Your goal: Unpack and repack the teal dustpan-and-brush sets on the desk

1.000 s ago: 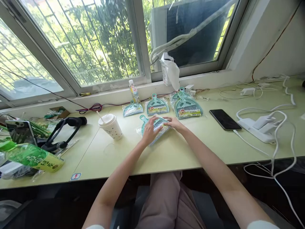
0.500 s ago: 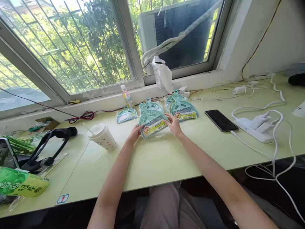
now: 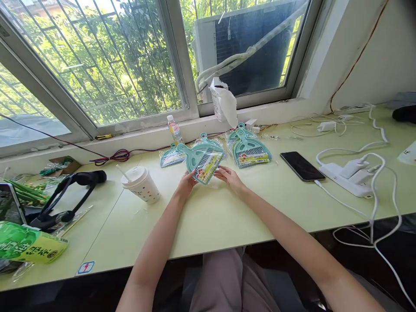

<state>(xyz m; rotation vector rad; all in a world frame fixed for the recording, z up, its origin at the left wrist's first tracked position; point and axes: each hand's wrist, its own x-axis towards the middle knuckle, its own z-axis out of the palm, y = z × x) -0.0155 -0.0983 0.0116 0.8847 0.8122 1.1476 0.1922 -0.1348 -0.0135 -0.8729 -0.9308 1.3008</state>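
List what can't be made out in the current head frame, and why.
All in the head view:
Left hand: some fingers hidden behind the held dustpan set.
Right hand: fingertip contact with that set too small to tell.
Rear dustpan set: lower part covered by the held one.
Yellow label: fine print too small.
Green bottle: cut off by the left edge.
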